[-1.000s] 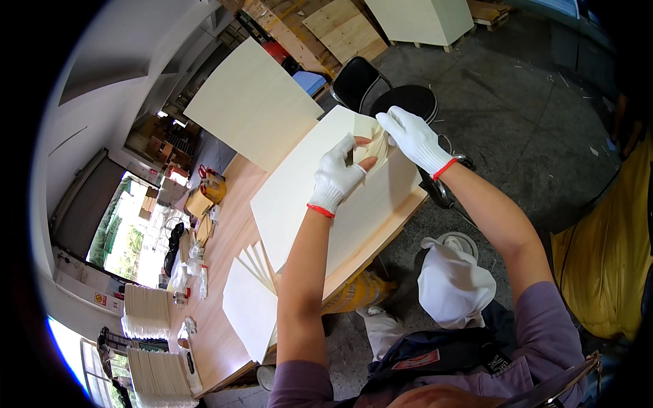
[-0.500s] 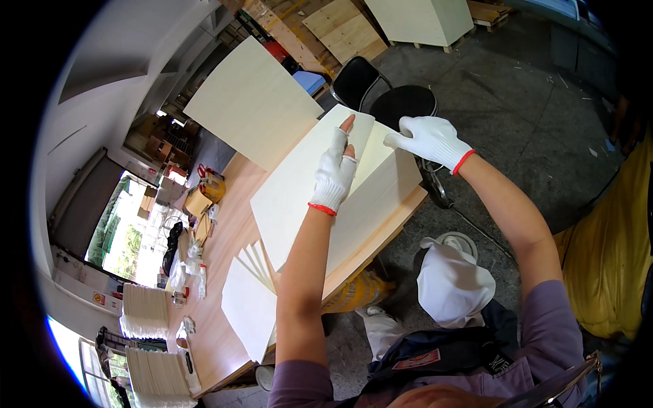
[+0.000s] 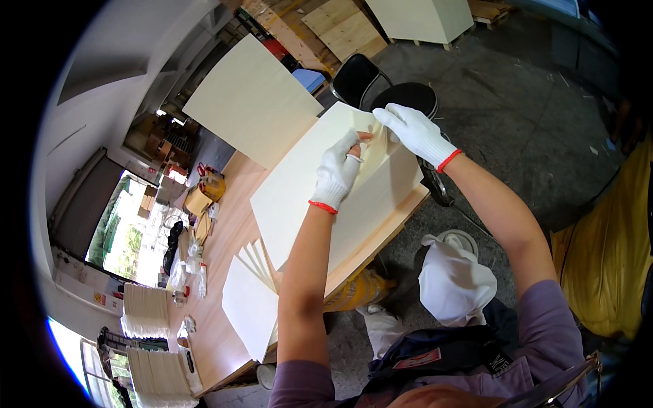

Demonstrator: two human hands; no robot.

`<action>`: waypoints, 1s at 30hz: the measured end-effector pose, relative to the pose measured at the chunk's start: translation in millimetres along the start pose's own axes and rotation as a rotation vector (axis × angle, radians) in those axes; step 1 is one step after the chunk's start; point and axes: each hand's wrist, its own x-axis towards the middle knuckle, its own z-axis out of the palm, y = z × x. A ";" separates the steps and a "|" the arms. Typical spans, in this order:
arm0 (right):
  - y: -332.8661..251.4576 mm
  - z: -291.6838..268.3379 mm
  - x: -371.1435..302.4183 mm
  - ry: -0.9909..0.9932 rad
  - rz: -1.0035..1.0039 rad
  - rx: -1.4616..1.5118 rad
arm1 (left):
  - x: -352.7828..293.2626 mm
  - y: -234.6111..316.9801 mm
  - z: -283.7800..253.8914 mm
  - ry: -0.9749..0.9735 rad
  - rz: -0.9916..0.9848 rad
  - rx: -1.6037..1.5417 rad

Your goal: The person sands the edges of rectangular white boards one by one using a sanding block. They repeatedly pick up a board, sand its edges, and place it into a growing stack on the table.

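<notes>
And here's the bench, a pale wood-grain top [image 3: 230, 221], carrying a broad stack of cream sheets [image 3: 292, 194] right beneath the white-gloved hands [image 3: 335, 170]; left of them, fanned cream-white sheets [image 3: 248, 313], and farther out, a rounded yellow container [image 3: 215, 189]!

One left hand [image 3: 337, 173] and one right hand [image 3: 413, 133] wear two white gloves [image 3: 329, 190] with two red cuffs [image 3: 323, 207]. The one tabletop [image 3: 235, 194] carries one big stack of sheets [image 3: 296, 194] and one fanned stack [image 3: 248, 309]. Nearby are two white piles [image 3: 145, 311] and one round seat [image 3: 410, 100].
</notes>
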 end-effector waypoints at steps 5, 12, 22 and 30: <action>5.8 3.9 -6.0 0.066 0.020 0.019 | 1.0 7.0 4.5 -0.051 -0.122 -0.013; 0.2 4.2 -9.1 0.062 0.008 0.032 | 1.5 -8.6 5.2 -0.013 -0.029 0.065; 5.9 8.5 -7.5 0.106 -0.017 -0.039 | -2.5 9.9 1.7 0.001 -0.060 0.033; 7.1 7.0 -8.7 0.094 -0.021 -0.036 | -1.4 9.8 3.7 -0.039 -0.099 0.121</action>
